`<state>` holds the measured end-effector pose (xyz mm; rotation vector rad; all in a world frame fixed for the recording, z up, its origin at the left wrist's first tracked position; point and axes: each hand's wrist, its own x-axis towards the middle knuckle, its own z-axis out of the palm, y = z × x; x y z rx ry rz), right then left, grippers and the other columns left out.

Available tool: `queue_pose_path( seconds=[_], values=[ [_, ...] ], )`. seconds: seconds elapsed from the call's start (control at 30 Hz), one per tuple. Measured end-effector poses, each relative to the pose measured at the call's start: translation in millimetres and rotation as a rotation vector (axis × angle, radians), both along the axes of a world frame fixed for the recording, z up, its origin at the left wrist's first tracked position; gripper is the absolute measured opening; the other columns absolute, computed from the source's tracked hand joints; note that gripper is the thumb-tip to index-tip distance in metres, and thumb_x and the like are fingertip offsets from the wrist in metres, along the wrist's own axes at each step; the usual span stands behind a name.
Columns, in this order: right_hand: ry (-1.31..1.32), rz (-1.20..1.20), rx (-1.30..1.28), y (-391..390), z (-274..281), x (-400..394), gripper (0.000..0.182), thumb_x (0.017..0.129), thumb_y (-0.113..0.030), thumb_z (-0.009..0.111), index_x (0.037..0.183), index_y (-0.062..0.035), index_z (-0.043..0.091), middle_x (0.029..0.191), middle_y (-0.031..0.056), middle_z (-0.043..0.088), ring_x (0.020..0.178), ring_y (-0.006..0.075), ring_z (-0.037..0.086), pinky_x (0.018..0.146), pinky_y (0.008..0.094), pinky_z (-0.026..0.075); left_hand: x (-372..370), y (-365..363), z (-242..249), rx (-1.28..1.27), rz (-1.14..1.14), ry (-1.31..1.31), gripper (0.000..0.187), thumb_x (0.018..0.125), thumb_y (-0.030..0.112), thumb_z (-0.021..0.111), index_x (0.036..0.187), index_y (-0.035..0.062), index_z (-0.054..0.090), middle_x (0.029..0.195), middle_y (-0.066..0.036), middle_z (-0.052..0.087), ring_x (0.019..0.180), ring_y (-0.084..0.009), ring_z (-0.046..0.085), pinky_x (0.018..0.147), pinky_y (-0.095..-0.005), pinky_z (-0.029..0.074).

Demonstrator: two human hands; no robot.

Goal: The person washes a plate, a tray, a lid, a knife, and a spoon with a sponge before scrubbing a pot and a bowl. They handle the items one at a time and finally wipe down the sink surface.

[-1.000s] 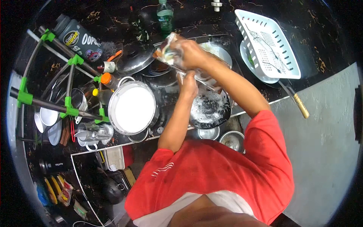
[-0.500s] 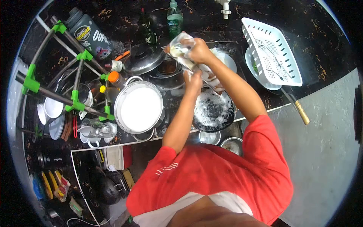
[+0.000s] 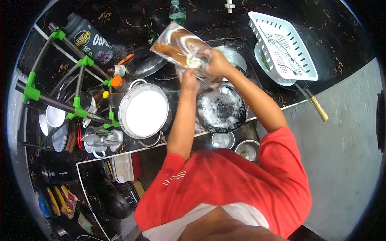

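Observation:
A shiny rectangular tray-like piece [image 3: 177,42], streaked brown and white as if with suds, is held tilted above the counter. My left hand [image 3: 190,82] is closed on its near edge. Against its face, my right hand [image 3: 218,64] is closed around a pale, foamy lump [image 3: 194,62], smeared by motion. Below the hands sits a round black pan [image 3: 222,110] covered in white suds. To its left stands a large metal pot [image 3: 165,106] filled with white foam or liquid. A metal lid [image 3: 146,66] lies behind the pot, and a pale plate [image 3: 235,60] is partly hidden behind my right forearm.
A white slotted basket [image 3: 289,52] rests on a bowl at the right, near a knife with a yellowish handle [image 3: 319,108]. Left is a rack with green joints [image 3: 85,61], beside a grey bottle [image 3: 90,38]. A green bottle [image 3: 177,16] stands at the back.
The tray-like piece has turned so its broad brown-and-white face shows, and it has shifted left. Both hands moved left with it. The whole view has shifted slightly.

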<state>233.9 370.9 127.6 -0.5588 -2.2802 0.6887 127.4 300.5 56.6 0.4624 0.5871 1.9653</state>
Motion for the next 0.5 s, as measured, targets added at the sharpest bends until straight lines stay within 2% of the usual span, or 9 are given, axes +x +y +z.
queue_pose_path(
  seconds=[0.1, 0.13, 0.2, 0.23, 0.27, 0.33, 0.37, 0.4, 0.5],
  values=[
    [-0.301, -0.097, 0.173, -20.2, 12.7, 26.3, 0.029, 0.065, -0.012, 0.064, 0.094, -0.0076, 0.067, 0.090, 0.0153, 0.067, 0.085, 0.0338, 0.064, 0.078, 0.0395, 0.049, -7.5, -5.5, 23.7, 0.139, 0.149, -0.040, 0.067, 0.058, -0.002, 0.049, 0.124, 0.0007, 0.044, 0.112, -0.012, 0.055, 0.110, -0.0295, 0.053, 0.099, -0.0426, 0.042],
    [-0.299, -0.102, 0.170, -19.1, 14.6, 31.9, 0.029, 0.065, -0.012, 0.064, 0.094, -0.0076, 0.067, 0.090, 0.0153, 0.067, 0.085, 0.0338, 0.064, 0.078, 0.0395, 0.049, -10.3, -6.3, 26.1, 0.137, 0.145, -0.038, 0.067, 0.058, -0.002, 0.049, 0.124, 0.0007, 0.044, 0.112, -0.012, 0.055, 0.110, -0.0295, 0.053, 0.099, -0.0426, 0.042],
    [-0.044, -0.302, 0.608, -16.7, 13.3, 43.7, 0.027, 0.064, -0.005, 0.060, 0.091, -0.0068, 0.064, 0.090, 0.0141, 0.066, 0.079, 0.0326, 0.063, 0.077, 0.0416, 0.048, -11.5, -11.1, 32.3, 0.106, 0.059, -0.180, 0.064, 0.058, -0.002, 0.049, 0.122, -0.0004, 0.044, 0.110, -0.013, 0.055, 0.110, -0.0316, 0.053, 0.098, -0.0464, 0.043],
    [-0.042, -0.505, 0.569, -7.8, 10.7, 48.7, 0.028, 0.065, -0.006, 0.060, 0.092, -0.0076, 0.063, 0.096, 0.0131, 0.065, 0.089, 0.0306, 0.062, 0.079, 0.0397, 0.047, -7.6, -15.8, 38.0, 0.051, 0.091, -0.195, 0.061, 0.060, -0.002, 0.049, 0.121, -0.0009, 0.044, 0.111, -0.015, 0.054, 0.109, -0.0326, 0.053, 0.098, -0.0494, 0.043],
    [0.190, -0.548, 0.256, 15.0, -5.5, 49.9, 0.029, 0.071, -0.005, 0.058, 0.100, -0.0086, 0.062, 0.104, 0.0101, 0.064, 0.097, 0.0277, 0.060, 0.082, 0.0389, 0.047, -2.7, -21.8, 43.1, 0.045, 0.088, -0.196, 0.061, 0.060, -0.002, 0.049, 0.121, -0.0009, 0.044, 0.111, -0.015, 0.054, 0.109, -0.0326, 0.053, 0.098, -0.0494, 0.043],
    [0.676, -0.186, -0.713, 29.3, -8.3, 50.5, 0.032, 0.079, -0.007, 0.052, 0.110, -0.0088, 0.057, 0.103, 0.0112, 0.063, 0.086, 0.0288, 0.062, 0.078, 0.0433, 0.051, 10.1, -30.4, 52.8, -0.031, 0.034, -0.240, 0.060, 0.059, -0.002, 0.049, 0.119, -0.0021, 0.043, 0.111, -0.014, 0.053, 0.104, -0.0314, 0.055, 0.093, -0.0477, 0.046],
    [0.844, 0.008, -1.085, 26.7, -16.5, 54.2, 0.035, 0.084, -0.009, 0.046, 0.118, -0.0079, 0.052, 0.105, 0.0106, 0.062, 0.090, 0.0274, 0.062, 0.083, 0.0438, 0.051, 15.9, -31.8, 49.3, -0.013, -0.024, -0.213, 0.052, 0.067, -0.002, 0.053, 0.119, -0.0014, 0.045, 0.110, -0.013, 0.055, 0.104, -0.0294, 0.055, 0.095, -0.0458, 0.045],
    [0.967, 0.179, -1.341, 11.4, -7.1, 56.8, 0.035, 0.085, -0.016, 0.046, 0.118, -0.0073, 0.053, 0.108, 0.0117, 0.062, 0.093, 0.0285, 0.062, 0.085, 0.0443, 0.050, 20.2, -28.1, 44.9, -0.014, -0.029, -0.208, 0.052, 0.067, -0.002, 0.053, 0.119, -0.0014, 0.045, 0.110, -0.013, 0.055, 0.104, -0.0294, 0.055, 0.095, -0.0458, 0.045],
    [0.913, 0.238, -1.337, -10.1, 5.8, 69.3, 0.043, 0.082, -0.025, 0.052, 0.121, -0.0076, 0.052, 0.114, 0.0129, 0.059, 0.100, 0.0299, 0.060, 0.091, 0.0450, 0.047, 26.5, -21.6, 30.0, -0.113, -0.076, -0.189, 0.039, 0.083, 0.002, 0.056, 0.121, 0.0019, 0.050, 0.109, -0.008, 0.057, 0.104, -0.0236, 0.056, 0.097, -0.0406, 0.043]
  ],
)
